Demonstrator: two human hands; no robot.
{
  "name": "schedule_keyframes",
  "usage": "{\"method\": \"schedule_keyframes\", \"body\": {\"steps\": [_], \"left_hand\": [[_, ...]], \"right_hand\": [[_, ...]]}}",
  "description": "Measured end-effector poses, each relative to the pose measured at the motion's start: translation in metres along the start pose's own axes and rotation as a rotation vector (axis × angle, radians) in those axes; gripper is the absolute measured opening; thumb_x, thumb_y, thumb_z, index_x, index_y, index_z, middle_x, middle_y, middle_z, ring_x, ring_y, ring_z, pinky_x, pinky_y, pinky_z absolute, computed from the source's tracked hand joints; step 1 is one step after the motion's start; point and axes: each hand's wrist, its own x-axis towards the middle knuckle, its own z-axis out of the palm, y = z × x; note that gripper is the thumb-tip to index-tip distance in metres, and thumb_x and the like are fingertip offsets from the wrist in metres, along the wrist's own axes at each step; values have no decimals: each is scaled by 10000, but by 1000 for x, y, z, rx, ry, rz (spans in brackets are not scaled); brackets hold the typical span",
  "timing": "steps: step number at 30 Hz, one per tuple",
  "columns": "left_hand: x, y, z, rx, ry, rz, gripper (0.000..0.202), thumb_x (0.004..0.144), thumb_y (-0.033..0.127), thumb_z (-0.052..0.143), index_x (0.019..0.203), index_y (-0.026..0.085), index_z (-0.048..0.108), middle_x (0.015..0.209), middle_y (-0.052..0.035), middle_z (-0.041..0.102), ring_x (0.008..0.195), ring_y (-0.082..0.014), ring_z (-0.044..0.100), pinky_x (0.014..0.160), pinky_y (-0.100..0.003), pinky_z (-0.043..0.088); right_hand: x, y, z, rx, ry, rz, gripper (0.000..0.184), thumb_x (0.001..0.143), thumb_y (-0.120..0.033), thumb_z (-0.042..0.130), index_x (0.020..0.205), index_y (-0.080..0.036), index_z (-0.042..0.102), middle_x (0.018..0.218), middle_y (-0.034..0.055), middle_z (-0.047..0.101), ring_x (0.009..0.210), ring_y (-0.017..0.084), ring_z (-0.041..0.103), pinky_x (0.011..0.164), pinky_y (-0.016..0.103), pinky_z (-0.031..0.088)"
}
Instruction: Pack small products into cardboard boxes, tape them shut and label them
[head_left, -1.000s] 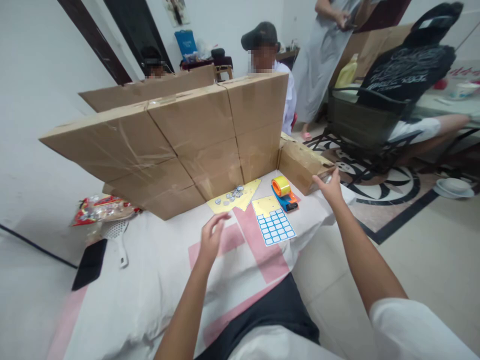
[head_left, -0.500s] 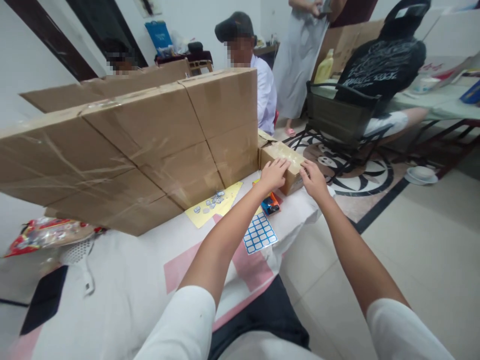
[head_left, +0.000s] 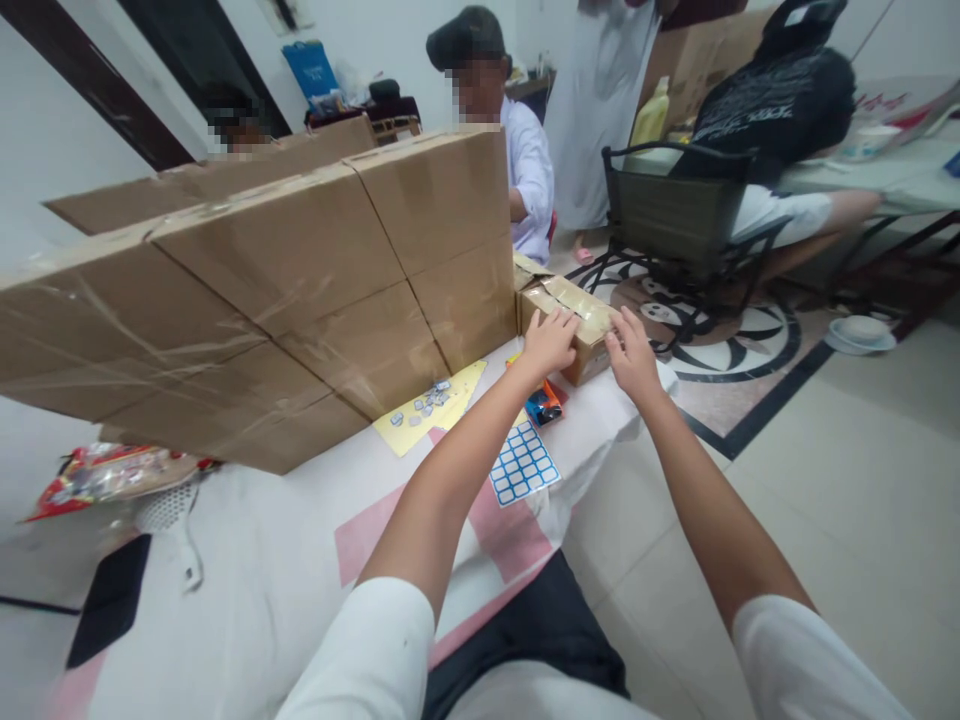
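Note:
A small taped cardboard box rests at the right end of the table. My left hand lies on its near side and top edge, fingers spread. At the box's right end, my right hand touches the edge with fingers apart and lightly bent. A dark slit shows along the taped top. Just below my left hand is an orange and blue packet. Nearer me lies a sheet of blue-bordered labels. Small grey-white pieces are scattered on yellow paper.
A tall wall of cardboard boxes stands along the table's far side. At left are a red snack bag, a white slotted spoon and a black tablet-like slab. People sit and stand beyond; a folding chair stands at right.
The slit in the box's top shows more plainly. My right hand has shifted slightly right, its fingers more raised. The seated person in black leans further forward.

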Motion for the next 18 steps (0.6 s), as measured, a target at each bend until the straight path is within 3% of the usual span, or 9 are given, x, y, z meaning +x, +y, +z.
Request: {"method": "schedule_keyframes", "body": {"steps": [5, 10, 13, 18], "left_hand": [[-1, 1, -6, -23, 51, -8, 589, 876, 209, 495, 1464, 188, 527, 1590, -111, 477, 1475, -262, 374, 1227, -517, 218], [-5, 0, -9, -60, 76, -18, 606, 885, 205, 467, 1491, 201, 499, 1568, -105, 508, 1448, -255, 414, 1214, -502, 228], [-5, -2, -9, -80, 87, -23, 612, 883, 193, 468, 1494, 196, 493, 1575, -98, 504, 1449, -245, 416, 1212, -489, 235], [-12, -5, -13, -106, 121, -47, 617, 890, 174, 481, 1507, 195, 474, 1612, -100, 458, 1459, -244, 402, 1204, -481, 240]], "right_hand": [[-28, -14, -26, 10, 98, 23, 592, 1022, -511, 397, 1512, -192, 489, 1621, 174, 395, 1467, 319, 437, 1037, 469, 543], [-80, -35, -44, 74, 172, 68, 577, 1019, -478, 424, 1547, -249, 458, 1625, 153, 396, 1123, 291, 660, 856, 471, 602], [-115, -44, -48, 103, 196, 103, 566, 1009, -447, 448, 1551, -285, 453, 1606, 145, 423, 883, 240, 670, 853, 511, 588], [-161, -53, -48, 138, 208, 166, 570, 993, -425, 469, 1554, -323, 444, 1572, 134, 454, 787, 220, 620, 875, 564, 568]]}}
